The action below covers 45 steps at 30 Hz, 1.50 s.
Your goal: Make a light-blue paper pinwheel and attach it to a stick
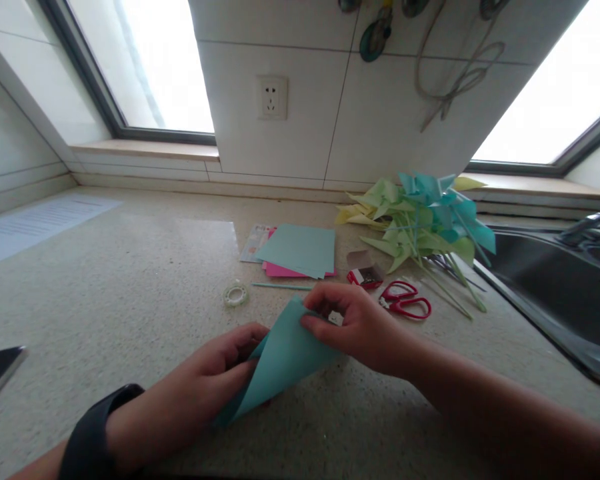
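Observation:
A sheet of light teal paper (286, 363), bent over on itself, is held above the counter between both hands. My left hand (215, 370) grips its left side, thumb in front. Fingers and thumb of my right hand (353, 323) pinch its upper right edge. Just beyond the paper lie a roll of clear tape (235, 294) and a thin teal stick (280, 286). To the right of these are red-handled scissors (406, 301) and a small open red box (365, 275) with tiny items inside. A stack of teal and pink paper (300, 248) lies farther back.
Several green, yellow and teal paper pinwheels (420, 217) on sticks are heaped at the back right. A metal sink (555, 293) borders the counter on the right. A dark flat device (0, 373) and a printed sheet (40, 223) lie at the left.

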Motion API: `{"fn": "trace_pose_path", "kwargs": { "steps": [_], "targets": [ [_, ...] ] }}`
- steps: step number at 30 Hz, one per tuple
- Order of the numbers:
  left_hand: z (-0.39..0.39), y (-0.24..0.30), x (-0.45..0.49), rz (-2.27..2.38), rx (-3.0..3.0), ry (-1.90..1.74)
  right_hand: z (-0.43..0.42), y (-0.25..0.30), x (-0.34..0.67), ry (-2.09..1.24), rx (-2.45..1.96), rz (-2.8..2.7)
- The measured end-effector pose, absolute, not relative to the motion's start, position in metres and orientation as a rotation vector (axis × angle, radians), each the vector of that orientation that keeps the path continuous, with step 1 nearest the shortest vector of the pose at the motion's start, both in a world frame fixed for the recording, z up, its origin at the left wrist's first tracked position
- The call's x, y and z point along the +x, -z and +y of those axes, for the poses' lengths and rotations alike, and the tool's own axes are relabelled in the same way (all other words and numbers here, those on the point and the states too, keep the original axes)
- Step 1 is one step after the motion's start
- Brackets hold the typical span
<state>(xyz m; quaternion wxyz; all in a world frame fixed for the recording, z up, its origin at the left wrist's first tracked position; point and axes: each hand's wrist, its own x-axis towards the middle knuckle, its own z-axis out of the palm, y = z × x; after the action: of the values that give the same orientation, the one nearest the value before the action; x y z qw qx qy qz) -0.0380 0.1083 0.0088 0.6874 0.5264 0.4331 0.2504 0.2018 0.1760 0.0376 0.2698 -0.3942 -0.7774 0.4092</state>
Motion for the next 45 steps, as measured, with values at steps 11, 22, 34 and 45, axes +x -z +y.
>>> {"fn": "trace_pose_path", "kwargs": {
  "steps": [11,22,34,45],
  "targets": [
    [0.103,-0.012,-0.051,0.989,1.399,-0.481,0.162,-0.023,0.207,-1.358,-1.16,-1.882],
    [0.106,-0.016,-0.04,1.143,1.469,-0.416,0.17,-0.014,0.21,-1.57,-1.019,-1.76],
    [0.104,-0.014,-0.042,1.192,1.378,-0.392,0.177,-0.009,0.217,-1.741,-0.955,-1.738],
    [0.109,-0.009,-0.046,1.098,1.179,-0.594,0.196,-0.013,0.232,-2.06,-0.634,-1.765]
  ]
}}
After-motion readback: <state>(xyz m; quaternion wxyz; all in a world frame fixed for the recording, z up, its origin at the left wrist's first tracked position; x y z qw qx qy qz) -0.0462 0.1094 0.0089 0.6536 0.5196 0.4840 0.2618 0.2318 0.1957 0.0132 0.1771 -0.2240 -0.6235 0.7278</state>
